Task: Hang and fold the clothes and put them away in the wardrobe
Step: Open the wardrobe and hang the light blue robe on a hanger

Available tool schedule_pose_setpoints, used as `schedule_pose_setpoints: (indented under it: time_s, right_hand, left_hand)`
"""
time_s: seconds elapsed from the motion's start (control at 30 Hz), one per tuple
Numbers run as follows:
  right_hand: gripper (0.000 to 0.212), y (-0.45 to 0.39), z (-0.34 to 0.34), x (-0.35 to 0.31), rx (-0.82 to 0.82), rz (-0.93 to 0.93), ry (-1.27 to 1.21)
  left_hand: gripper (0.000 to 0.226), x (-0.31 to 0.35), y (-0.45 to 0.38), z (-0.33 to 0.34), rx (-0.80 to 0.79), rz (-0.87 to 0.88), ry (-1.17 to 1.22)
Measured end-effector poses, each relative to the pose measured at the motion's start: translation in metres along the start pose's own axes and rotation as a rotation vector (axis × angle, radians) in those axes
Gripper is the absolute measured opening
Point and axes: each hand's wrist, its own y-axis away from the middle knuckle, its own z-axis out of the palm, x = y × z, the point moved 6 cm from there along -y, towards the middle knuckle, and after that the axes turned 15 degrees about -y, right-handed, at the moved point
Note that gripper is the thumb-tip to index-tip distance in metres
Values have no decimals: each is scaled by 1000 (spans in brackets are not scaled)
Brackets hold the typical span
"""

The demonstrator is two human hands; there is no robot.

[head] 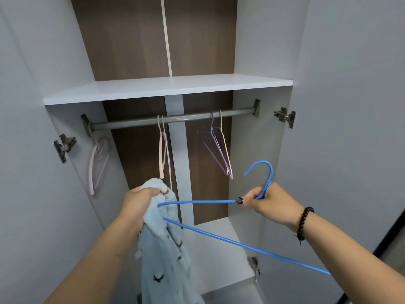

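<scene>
I am at the hanging step: my left hand [140, 201] is clenched round the top of the pale blue fleecy garment with small dark bird marks [163, 244], bunching it at what I take to be the collar, while the rest of it hangs down in front of the open white wardrobe [166, 87]. My right hand [266, 200] grips the thin blue wire hanger [219, 234] just below its hook, and one end of the hanger already disappears into the cloth beside my left fist — so one shoulder seems to be on, or nearly. The other arm of the hanger sticks out bare toward the lower right. Next, I judge, I must work that free end into the second shoulder (the soft cloth may slip off the wire, so I should keep the collar gathered), then lift the hook up to the grey metal rail [173, 119] under the shelf, into the gap between the pale pink hangers [162, 148] at its middle and the purple and beige hangers [221, 150] toward its right end.
</scene>
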Motion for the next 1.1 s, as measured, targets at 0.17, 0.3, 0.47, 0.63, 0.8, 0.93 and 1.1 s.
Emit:
schedule_pose_setpoints:
  time_s: [0.17,0.3,0.47,0.63,0.8,0.93,1.1]
  right_hand:
    - [29,-7,15,1,-45,-3,40]
    - [35,-17,27,4,-69,-15,242]
    - [43,-26,52,9,-168,-40,84]
    - [18,-34,42,4,-128,-72,-181]
    - [24,-39,23,3,-132,-121,-275]
    - [15,-43,6,14,-141,-125,-344]
    - [15,-43,-19,16,-166,-201,-280]
  left_hand:
    - [13,17,19,-11,10,141,-100]
    - [22,43,42,-3,-86,288,-195]
    - [26,68,64,28,-247,437,-317]
    - [26,84,84,59,-245,688,-493]
    - [37,91,99,87,-135,887,-938]
    - [29,89,101,106,-124,904,-1089]
    - [18,90,100,121,-85,929,-1134]
